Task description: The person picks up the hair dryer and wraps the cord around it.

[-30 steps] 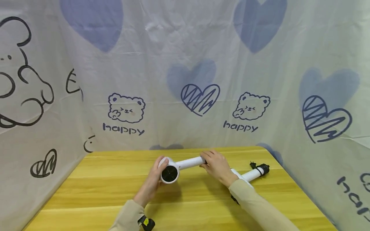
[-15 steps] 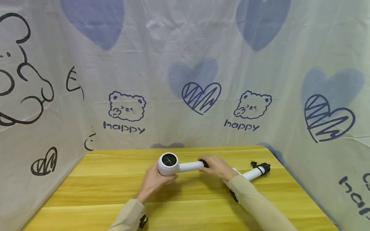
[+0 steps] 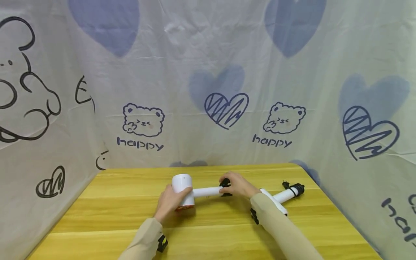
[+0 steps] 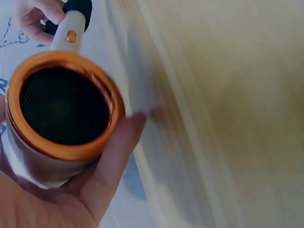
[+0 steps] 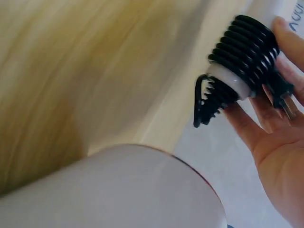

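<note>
A white hair dryer is held between my two hands over the wooden table, its handle pointing right. My left hand grips the barrel, thumb lying across its near side. In the left wrist view, the orange rim surrounds a dark mesh opening. At the far end of the handle, my right hand holds the black coiled cord wound round it. The right wrist view shows a plug with metal prongs beside that coil, against the fingers. Whether the dryer touches the table is unclear.
A second white hair dryer lies on the table at the right, partly behind my right forearm. Its black cord is wound round the handle end, with a plug beside it. Printed cloth hangs behind and at both sides.
The dryer has rolled about its handle: the dark grille that faced me turned upward, then out of sight, and the orange-rimmed end now faces me. My left thumb now lies across the barrel.
</note>
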{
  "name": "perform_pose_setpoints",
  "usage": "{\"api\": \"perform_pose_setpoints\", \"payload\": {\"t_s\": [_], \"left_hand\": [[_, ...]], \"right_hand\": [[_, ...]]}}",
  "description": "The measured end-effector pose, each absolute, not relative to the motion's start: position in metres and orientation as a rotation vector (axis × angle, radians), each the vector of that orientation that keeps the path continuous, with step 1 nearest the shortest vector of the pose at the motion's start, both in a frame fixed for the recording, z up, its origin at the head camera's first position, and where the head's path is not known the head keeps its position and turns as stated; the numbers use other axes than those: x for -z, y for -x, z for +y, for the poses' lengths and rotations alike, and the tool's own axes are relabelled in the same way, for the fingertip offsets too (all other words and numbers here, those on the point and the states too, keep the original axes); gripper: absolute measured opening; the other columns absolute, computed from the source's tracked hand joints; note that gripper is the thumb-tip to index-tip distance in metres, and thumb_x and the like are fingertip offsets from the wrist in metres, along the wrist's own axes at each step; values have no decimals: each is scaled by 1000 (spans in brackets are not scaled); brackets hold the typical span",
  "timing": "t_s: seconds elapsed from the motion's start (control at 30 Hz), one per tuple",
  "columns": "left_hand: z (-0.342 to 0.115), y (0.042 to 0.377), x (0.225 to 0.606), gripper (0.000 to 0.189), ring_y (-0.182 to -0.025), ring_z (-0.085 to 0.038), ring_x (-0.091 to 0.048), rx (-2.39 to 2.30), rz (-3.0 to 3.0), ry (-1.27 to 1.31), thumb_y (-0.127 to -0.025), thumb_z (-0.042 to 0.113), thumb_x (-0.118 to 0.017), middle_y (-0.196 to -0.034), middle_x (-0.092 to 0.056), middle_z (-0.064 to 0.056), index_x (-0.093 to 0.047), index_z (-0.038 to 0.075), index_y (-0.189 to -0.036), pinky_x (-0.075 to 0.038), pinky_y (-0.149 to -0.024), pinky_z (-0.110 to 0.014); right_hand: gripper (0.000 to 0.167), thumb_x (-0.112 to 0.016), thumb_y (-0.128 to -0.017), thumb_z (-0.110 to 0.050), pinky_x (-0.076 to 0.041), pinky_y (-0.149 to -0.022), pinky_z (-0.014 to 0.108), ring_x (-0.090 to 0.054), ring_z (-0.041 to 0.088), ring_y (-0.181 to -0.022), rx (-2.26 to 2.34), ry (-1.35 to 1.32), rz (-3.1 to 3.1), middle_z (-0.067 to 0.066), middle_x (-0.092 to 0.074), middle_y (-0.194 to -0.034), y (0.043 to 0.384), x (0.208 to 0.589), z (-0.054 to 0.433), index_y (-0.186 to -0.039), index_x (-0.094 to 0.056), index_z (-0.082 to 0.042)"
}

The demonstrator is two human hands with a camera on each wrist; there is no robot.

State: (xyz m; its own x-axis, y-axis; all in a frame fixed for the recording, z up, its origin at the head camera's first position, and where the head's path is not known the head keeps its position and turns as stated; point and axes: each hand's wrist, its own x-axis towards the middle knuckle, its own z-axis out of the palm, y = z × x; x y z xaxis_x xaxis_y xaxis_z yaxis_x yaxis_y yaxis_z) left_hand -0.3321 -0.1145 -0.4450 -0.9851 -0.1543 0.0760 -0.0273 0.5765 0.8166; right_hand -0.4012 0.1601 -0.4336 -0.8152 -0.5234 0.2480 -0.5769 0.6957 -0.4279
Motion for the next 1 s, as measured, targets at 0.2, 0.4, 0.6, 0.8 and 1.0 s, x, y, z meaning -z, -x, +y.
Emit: {"api": "perform_pose_setpoints", "payload": {"t_s": [0.2,0.4,0.6,0.8,1.0], "left_hand": [[-112,333,447,82,-79,-27,-60,1328,-2761,-151,-85,63,-60,-96,-59,-20,-40,-7,-122,-50,-58,-32],[-108,337,448,89,-72,-31,-61,1423,-2788,-213,-86,61,-59,-96,-56,-26,-24,-5,-136,-56,-44,-39],[-111,340,452,98,-75,-32,-60,1262,-2887,-272,-88,66,-50,-95,-60,-24,-17,-5,-147,-54,-46,-38],[-112,347,453,91,-72,-33,-60,1265,-2911,-297,-88,65,-48,-97,-59,-26,-25,-5,-142,-53,-42,-38],[-111,349,453,87,-71,-33,-60,1309,-2890,-306,-88,61,-50,-97,-56,-28,-25,-6,-139,-53,-39,-39]], "right_hand": [[40,-79,-82,-17,-52,-94,44,-61,27,-108,-828,-913,-2794,11,-66,-119,407,441,159,-119,-67,-7],[43,-76,-84,-12,-51,-96,46,-60,29,-110,-789,-931,-2812,15,-65,-124,408,446,158,-124,-65,-4],[37,-66,-88,-10,-48,-99,50,-57,33,-115,-815,-911,-2844,17,-62,-125,406,450,149,-124,-63,-1],[29,-58,-94,-14,-47,-98,50,-56,33,-113,-865,-777,-2854,16,-60,-123,410,454,138,-120,-64,-1],[25,-52,-100,-15,-51,-86,45,-59,28,-100,-868,-695,-2824,13,-65,-109,417,464,129,-112,-69,-2]]}}
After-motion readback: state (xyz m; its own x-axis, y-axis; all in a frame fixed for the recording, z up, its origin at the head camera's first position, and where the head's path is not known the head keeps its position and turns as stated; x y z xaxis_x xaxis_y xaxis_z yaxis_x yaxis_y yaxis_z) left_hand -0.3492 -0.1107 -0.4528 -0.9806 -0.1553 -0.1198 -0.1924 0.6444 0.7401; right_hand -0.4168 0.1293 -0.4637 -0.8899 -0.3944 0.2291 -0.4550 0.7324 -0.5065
